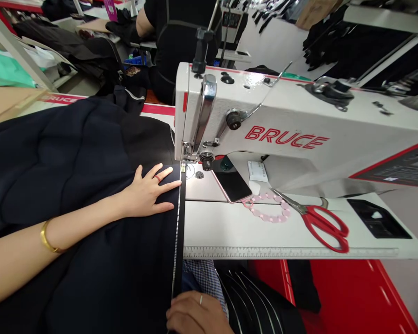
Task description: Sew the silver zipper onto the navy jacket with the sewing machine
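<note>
Under the white sewing machine (285,116), a long black zipper (179,218) seems mid-seam, left hand (149,192) with fingers open flat on navy fabric (73,157) at 9 o'clock, right hand (195,315) with fingers pinching its 6 o'clock end, so feeding wants a straight pull.

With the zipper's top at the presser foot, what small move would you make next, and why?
Probably draw the zipper gently taut with the right hand at its lower end while the left hand presses the dark fabric flat: the zipper top sits at the presser foot, and its tape runs straight along the fabric's edge.
</note>
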Action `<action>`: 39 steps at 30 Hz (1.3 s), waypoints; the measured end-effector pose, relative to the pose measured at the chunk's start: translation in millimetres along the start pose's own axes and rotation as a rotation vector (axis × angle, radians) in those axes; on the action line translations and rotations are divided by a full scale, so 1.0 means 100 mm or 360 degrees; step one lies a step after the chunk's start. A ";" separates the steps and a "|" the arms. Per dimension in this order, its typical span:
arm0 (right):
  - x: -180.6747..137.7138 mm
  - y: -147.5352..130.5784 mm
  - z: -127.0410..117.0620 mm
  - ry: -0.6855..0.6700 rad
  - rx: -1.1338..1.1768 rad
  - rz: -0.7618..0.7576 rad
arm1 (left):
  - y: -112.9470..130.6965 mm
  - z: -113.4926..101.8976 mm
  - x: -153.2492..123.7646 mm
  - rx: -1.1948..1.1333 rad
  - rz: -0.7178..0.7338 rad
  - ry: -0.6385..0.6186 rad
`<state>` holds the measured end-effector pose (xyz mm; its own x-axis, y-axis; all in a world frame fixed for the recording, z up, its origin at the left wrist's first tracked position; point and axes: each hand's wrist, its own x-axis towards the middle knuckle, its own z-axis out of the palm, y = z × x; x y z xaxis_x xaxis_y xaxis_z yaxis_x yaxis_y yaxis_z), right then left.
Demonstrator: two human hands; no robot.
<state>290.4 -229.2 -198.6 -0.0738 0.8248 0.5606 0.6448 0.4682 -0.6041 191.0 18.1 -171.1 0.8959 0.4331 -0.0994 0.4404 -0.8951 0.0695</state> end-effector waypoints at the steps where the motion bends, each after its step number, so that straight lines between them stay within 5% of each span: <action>1: 0.04 0.02 -0.04 -0.0024 -0.0030 -0.0026 | -0.02 0.00 0.03 -0.0001 -0.0015 -0.0005; 8: 0.19 0.05 -0.25 -0.0192 -0.0302 -0.0046 | -0.07 -0.07 0.16 0.0091 -0.0121 -0.0046; 17: 0.23 0.05 -0.18 -0.0064 -0.0391 -0.0168 | 0.39 0.03 -0.32 0.0279 -0.0128 0.0062; 25: 0.19 0.09 -0.09 -0.0027 -0.0327 -0.0179 | 0.26 0.09 -0.32 -0.0038 0.0206 0.0242; 39: 0.37 0.36 -0.27 -0.0332 -0.0348 -0.0083 | 0.02 -0.04 0.04 -0.0073 0.0148 0.0171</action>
<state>331.0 -190.7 -184.5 -0.2511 0.8593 0.4457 0.7827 0.4511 -0.4288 195.7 18.5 -167.6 0.9329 0.3598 0.0160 0.3555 -0.9271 0.1192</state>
